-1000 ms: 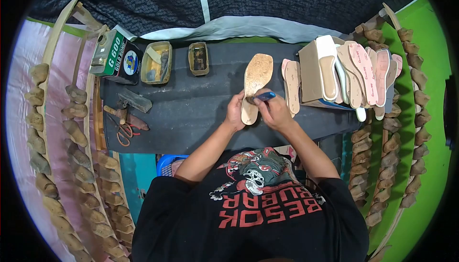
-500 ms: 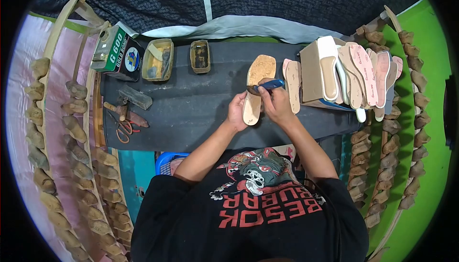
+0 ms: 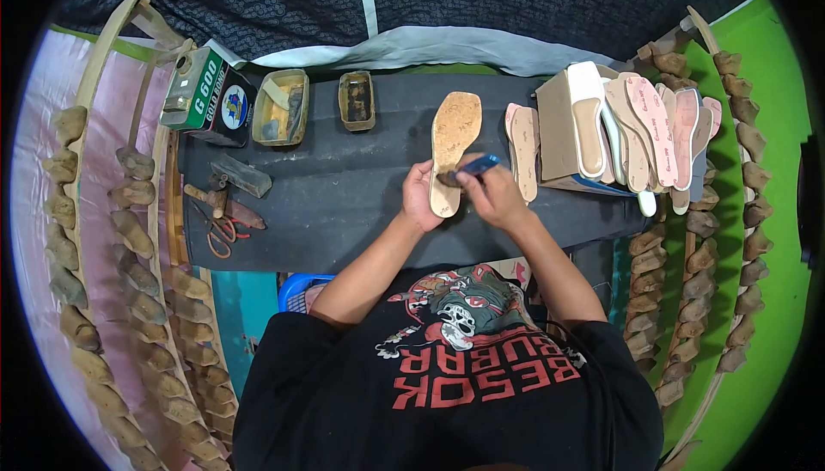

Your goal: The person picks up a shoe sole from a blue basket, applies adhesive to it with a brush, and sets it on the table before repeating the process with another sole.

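My left hand (image 3: 419, 198) grips a tan insole (image 3: 456, 120) by its narrow heel end, holding it raised over the dark bench top. The wide forefoot end points away from me and looks mottled brown. A brush with a blue handle (image 3: 479, 164) is in my right hand (image 3: 496, 196), fingers closed around it. The brush's dark tip meets the insole's face near the heel half. To the right of my right hand, a pair of pale insoles (image 3: 522, 149) lies on the bench.
At the back left stand a green glue can (image 3: 204, 97), a yellowish tub (image 3: 273, 131) and a smaller tub (image 3: 357, 121). Pincers (image 3: 225, 232), a hammer (image 3: 206, 197) and a dark block (image 3: 241, 176) lie left. A cardboard box (image 3: 563, 134) with several insoles (image 3: 657, 131) is right. Shoe lasts (image 3: 137, 230) line both sides.
The brush has moved down along the insole toward the heel, with my right hand lower and slightly left. The insole has shifted a little to the left and up.
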